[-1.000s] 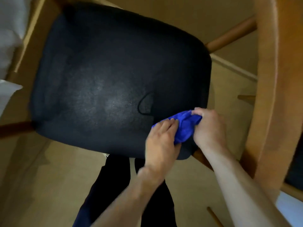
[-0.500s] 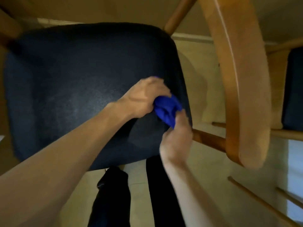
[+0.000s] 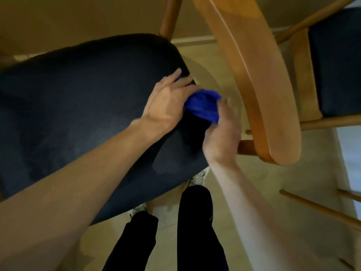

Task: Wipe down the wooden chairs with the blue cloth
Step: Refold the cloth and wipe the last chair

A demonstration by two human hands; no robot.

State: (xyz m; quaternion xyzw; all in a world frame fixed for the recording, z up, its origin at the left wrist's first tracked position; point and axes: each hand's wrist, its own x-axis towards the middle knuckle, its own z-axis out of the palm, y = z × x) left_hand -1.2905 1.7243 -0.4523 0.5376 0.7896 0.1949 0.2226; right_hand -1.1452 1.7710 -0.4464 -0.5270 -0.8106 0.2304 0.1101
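Chairs first: the near chair's dark padded seat [image 3: 82,118] fills the frame from 9 to 6 o'clock, its curved wooden backrest [image 3: 252,79] sweeping from 12 down to about 4 o'clock, long axis running roughly top-to-bottom just right of both hands. A second chair [image 3: 332,63] sits at 2 o'clock, dark seat, wood frame. Dark trouser legs [image 3: 195,227] at 6 o'clock. Left hand [image 3: 168,102] lies on the seat's right edge, fingers fairly straight and spread, fingertips touching or covering the cloth (a real grip can't be confirmed). Right hand [image 3: 222,133] is blurred, fingers curled up against the cloth's right side, looks like pinching it. Blue cloth [image 3: 203,104] is bunched between the two hands at frame centre, at the seat's edge. Backrest lies at 3 o'clock from the cloth, right hand nearer, so likely it carries the wipe over.
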